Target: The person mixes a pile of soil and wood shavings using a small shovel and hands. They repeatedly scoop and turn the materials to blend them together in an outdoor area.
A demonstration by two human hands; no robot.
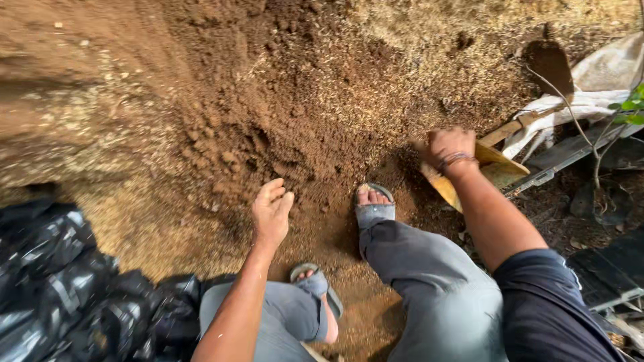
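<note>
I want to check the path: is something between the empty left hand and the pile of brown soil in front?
Nothing visible. The left hand hangs open just above the soil pile, with only air between them.

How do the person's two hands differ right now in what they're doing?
The left hand is empty, fingers loosely curled, hovering over the brown soil; the right hand is closed on a yellow scoop pushed against the pile. The right hand has a band at the wrist; the left hand shows none. The right hand reaches farther forward than the left hand. Both are bare and point toward the soil.
</note>
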